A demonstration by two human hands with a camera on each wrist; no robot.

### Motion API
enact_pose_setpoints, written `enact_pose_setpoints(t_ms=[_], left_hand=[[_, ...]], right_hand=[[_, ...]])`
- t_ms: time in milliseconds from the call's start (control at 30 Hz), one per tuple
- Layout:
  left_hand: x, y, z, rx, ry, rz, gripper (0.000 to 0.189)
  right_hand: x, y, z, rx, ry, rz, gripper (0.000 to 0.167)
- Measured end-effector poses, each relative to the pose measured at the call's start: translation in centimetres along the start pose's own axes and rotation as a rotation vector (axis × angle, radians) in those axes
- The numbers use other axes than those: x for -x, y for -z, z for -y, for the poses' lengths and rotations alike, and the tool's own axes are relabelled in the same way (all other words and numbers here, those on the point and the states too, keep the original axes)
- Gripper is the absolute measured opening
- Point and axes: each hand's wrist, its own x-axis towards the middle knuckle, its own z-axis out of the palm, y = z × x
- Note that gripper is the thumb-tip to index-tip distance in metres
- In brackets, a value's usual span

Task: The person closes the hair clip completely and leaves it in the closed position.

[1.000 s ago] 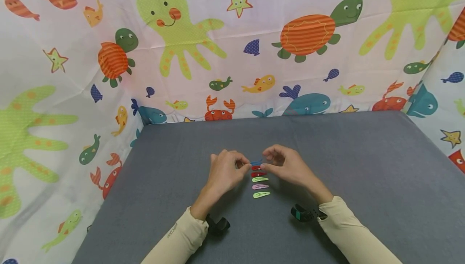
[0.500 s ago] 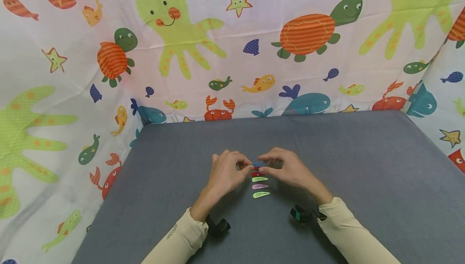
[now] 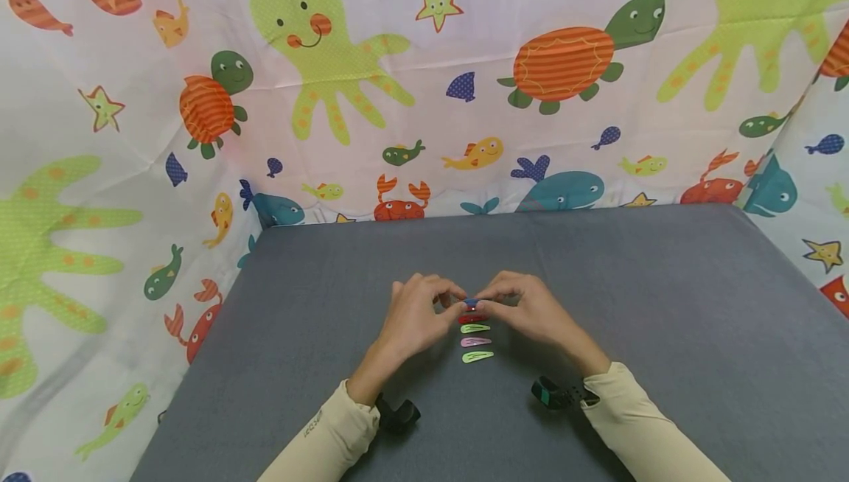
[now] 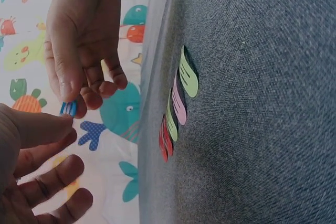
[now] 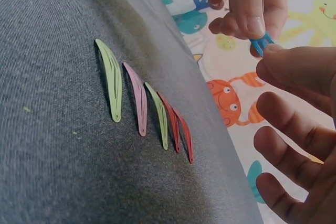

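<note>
A blue snap hair clip (image 3: 472,302) is held up between both hands, above the far end of a row of clips. My left hand (image 3: 419,316) pinches one end of it between thumb and index finger. At the other end my right hand (image 3: 527,305) also pinches it. The wrist views show only the middle of the blue clip (image 4: 68,109) between the fingertips. Lying below on the cloth are two red clips (image 5: 177,129), a light green clip (image 3: 474,329), a pink clip (image 3: 476,342) and another light green clip (image 3: 477,357) nearest me.
Grey cloth (image 3: 332,283) covers the table. A white curtain (image 3: 371,62) printed with sea animals stands behind it and along the sides. Black wrist cameras hang under the left wrist (image 3: 400,416) and the right wrist (image 3: 556,391).
The blue clip, earlier in the left fingers with the right hand a little apart, is now pinched by both hands. The right hand has moved left to it.
</note>
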Motion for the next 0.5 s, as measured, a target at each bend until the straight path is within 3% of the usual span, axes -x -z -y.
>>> enact_pose_setpoints(t_ms=[200,500], left_hand=[[-0.04,-0.05,0.16,0.107,-0.02,0.017,0.007],[-0.17,0.12,0.15,0.166,-0.039,0.011,0.005]], right_hand=[[-0.08,0.29,-0.03,-0.05,0.0,0.009,0.012],[-0.09,0.44,-0.14,-0.141,-0.003,0.048,0.013]])
